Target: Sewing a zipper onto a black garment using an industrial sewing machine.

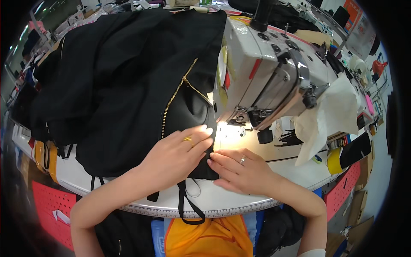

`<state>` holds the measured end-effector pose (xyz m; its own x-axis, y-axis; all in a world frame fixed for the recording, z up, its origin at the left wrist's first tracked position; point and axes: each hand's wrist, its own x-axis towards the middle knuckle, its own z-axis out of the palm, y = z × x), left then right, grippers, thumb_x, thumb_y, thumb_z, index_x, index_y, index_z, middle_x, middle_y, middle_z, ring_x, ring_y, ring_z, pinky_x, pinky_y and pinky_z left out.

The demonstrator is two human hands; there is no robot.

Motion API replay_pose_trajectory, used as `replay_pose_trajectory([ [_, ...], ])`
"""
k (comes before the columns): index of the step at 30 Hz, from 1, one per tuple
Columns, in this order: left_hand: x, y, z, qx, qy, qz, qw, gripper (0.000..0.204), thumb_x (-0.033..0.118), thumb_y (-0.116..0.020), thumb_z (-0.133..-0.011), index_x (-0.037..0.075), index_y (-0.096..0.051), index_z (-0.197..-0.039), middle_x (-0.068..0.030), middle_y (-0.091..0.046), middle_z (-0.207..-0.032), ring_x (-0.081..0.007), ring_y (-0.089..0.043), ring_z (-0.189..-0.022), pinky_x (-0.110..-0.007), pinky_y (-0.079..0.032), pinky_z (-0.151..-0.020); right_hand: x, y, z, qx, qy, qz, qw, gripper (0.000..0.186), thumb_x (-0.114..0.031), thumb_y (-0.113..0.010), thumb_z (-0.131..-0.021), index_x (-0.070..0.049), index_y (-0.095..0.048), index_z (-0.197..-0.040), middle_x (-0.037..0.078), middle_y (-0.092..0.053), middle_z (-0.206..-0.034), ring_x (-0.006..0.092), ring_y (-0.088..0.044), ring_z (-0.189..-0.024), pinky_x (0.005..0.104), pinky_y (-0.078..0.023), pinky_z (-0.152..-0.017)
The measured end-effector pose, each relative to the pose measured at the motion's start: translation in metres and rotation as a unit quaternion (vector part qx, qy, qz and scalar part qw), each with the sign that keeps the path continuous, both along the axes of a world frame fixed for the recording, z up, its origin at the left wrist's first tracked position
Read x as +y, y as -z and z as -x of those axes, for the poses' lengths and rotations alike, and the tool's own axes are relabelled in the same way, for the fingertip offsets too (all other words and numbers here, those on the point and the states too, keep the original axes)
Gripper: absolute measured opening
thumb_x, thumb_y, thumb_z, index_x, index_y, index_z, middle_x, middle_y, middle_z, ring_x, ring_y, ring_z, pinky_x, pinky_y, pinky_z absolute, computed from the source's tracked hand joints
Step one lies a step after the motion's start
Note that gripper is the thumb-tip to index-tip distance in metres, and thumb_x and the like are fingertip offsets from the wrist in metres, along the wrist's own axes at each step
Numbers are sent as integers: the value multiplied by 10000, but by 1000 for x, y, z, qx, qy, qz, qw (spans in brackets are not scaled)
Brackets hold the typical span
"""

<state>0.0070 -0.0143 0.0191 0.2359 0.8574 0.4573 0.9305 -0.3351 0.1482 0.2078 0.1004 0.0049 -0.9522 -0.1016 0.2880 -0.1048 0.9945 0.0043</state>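
A black garment (pixel 124 77), with gold-toothed zippers, lies heaped on the white sewing table. One zipper (pixel 168 107) is parted into a V below its upper end. My left hand (pixel 175 150), wearing a gold ring, lies palm down on the fabric, its fingers stretched toward the garment's right edge. At that edge my right hand (pixel 244 171), with a silver-coloured ring, rests palm down; its fingertips touch the fabric and its thumb is apart. Just beyond both hands stands the sewing machine (pixel 265 73). Its lamp lights the stitching area, and the fabric edge lies beside the needle plate (pixel 233 130).
A measuring tape (pixel 171 212) runs along the table's front edge. Black straps (pixel 184 205) hang over it. White cloth (pixel 327 115) drapes by the machine's right side, near a yellow tape roll (pixel 335 160). Orange cloth (pixel 205 237) covers my lap.
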Motion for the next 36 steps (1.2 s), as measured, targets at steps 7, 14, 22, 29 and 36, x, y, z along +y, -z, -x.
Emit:
replay_pose_trajectory([
  [7, 39, 21, 9, 97, -83, 68, 990, 284, 129, -567, -783, -21, -642, -1013, -101, -579, -1221, -254, -457, -1216, -361, -373, -866, 18, -1, 3, -38, 26, 47, 998, 470, -341, -678, -819, -79, -589, -1199, 55, -571, -1215, 184, -580, -1086, 292, -456, -854],
  [14, 62, 37, 6, 16, -53, 8, 998, 225, 109, -540, -767, -52, -646, -884, -171, -606, -1132, -318, -447, -1237, -489, -298, -1016, 44, 15, 3, 64, 30, 55, 996, 289, -326, -705, -782, -127, -641, -981, -26, -541, -743, 142, -587, -701, 281, -473, -580],
  [22, 51, 31, -3, -14, -71, 38, 997, 242, 115, -578, -766, -65, -640, -914, -188, -601, -1138, -302, -439, -1255, -480, -274, -1060, 40, 5, -6, 6, 2, 34, 999, 460, -330, -704, -806, -44, -586, -1146, 86, -562, -1142, 215, -604, -1054, 341, -502, -924],
  [29, 54, 45, 1, -153, -49, 86, 983, 249, 112, -589, -749, -66, -634, -917, -185, -592, -1150, -305, -442, -1249, -482, -276, -1068, 39, 10, -9, -8, 10, -24, 1000, 453, -361, -684, -814, -62, -595, -1143, 71, -559, -1131, 197, -599, -1053, 342, -494, -929],
  [36, 55, 45, 2, -137, -58, 103, 983, 264, 124, -589, -761, -39, -634, -963, -169, -587, -1150, -298, -436, -1249, -494, -256, -1076, 35, 18, -15, -20, 27, -71, 997, 449, -388, -666, -821, -77, -603, -1139, 58, -557, -1122, 182, -594, -1052, 343, -488, -933],
])
